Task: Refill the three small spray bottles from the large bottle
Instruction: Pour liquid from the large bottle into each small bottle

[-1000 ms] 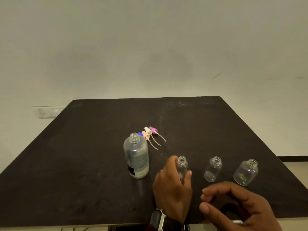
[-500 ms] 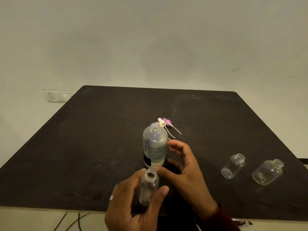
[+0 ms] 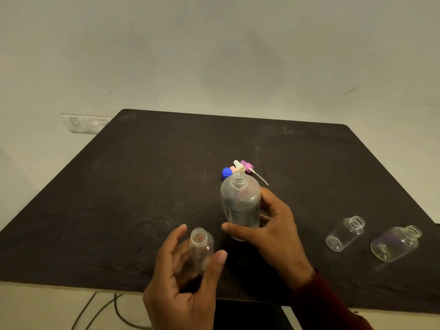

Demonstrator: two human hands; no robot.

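Left hand (image 3: 183,282) is up off the dark table (image 3: 119,198), palm turned in, thumb and fingers pinching one small bottle (image 3: 201,250) upright, mouth open to the ceiling. Right hand (image 3: 273,229) reaches in from a maroon sleeve (image 3: 333,303), thumb across the front and fingers curled behind the large bottle (image 3: 240,206), clamped on it, uncapped. Just behind that, a blue cap (image 3: 226,173) and the spray tops (image 3: 242,166) lie clustered. Two more small bottles (image 3: 345,233) lie tilted well off to the right, near the table's right edge. Plenty of bare tabletop to the left; both hands work close to the near edge
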